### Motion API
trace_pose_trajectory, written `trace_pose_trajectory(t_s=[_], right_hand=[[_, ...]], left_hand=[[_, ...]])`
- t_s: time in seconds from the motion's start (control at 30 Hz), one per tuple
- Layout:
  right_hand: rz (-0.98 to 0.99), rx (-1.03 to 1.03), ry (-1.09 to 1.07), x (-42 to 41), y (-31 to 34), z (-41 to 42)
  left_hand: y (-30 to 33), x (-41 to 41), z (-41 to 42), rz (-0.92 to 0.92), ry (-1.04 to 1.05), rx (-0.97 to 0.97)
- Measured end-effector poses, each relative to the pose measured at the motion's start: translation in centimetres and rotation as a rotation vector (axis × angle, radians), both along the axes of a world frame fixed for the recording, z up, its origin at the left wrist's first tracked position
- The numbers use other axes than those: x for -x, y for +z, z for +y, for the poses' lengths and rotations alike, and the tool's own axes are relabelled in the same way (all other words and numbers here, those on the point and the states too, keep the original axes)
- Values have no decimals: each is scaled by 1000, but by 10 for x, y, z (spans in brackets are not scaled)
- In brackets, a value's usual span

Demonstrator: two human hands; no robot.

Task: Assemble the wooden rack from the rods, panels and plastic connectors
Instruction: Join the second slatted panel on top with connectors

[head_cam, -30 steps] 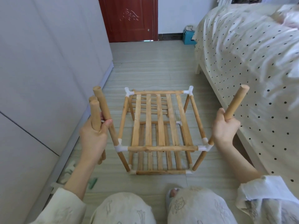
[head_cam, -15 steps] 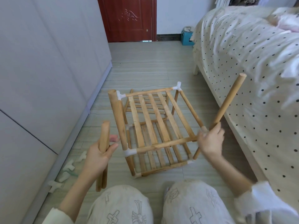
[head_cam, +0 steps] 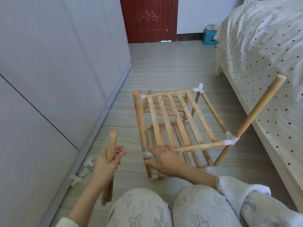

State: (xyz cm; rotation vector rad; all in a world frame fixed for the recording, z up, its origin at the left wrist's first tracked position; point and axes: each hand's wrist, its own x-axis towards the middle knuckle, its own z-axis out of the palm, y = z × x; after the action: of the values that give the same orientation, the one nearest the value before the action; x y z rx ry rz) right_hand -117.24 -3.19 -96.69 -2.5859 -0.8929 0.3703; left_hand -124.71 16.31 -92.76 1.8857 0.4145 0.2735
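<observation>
The wooden rack (head_cam: 173, 118) stands on the floor in front of my knees, two slatted shelves joined by white plastic connectors. One upright rod (head_cam: 139, 118) rises from its near-left corner, another rod (head_cam: 260, 108) leans out from the near-right connector (head_cam: 230, 141). The far-right connector (head_cam: 200, 89) has an empty top socket. My left hand (head_cam: 106, 164) grips two loose rods (head_cam: 111, 145) to the left of the rack. My right hand (head_cam: 164, 158) reaches across, fingers spread and touching the near-left connector (head_cam: 146, 154).
A grey wardrobe wall (head_cam: 57, 79) runs along the left, with loose white connectors (head_cam: 86, 166) at its foot. A bed with a dotted cover (head_cam: 265, 66) stands close on the right. A red door (head_cam: 147, 18) and a blue box (head_cam: 209, 37) are at the far end.
My right hand let go of the right rod and crossed to the near-left corner. The rack has turned and shifted. My left hand holds its loose rods lower and further left.
</observation>
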Motion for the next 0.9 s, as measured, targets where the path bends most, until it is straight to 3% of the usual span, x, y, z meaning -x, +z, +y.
trace_pose_trajectory(t_s=[0.13, 0.37, 0.5, 0.7, 0.83, 0.9], right_hand=[[-18, -227, -107, 8, -12, -12], [-115, -208, -209, 24, -17, -81], [-283, -343, -415, 40, -18, -132], [-7, -445, -729, 45, -19, -203], [71, -487, -949, 38, -9, -219], [46, -440, -997, 33, -8, -219]], left_hand=[[-7, -3, -1, 23, -54, -70], [-13, -17, -25, 53, -184, -191], [-12, -26, -42, 37, -276, -273], [-14, -51, -52, -23, -410, -652], [-20, -51, -54, 233, -428, -1012], [-23, -45, -58, 282, -440, -995]])
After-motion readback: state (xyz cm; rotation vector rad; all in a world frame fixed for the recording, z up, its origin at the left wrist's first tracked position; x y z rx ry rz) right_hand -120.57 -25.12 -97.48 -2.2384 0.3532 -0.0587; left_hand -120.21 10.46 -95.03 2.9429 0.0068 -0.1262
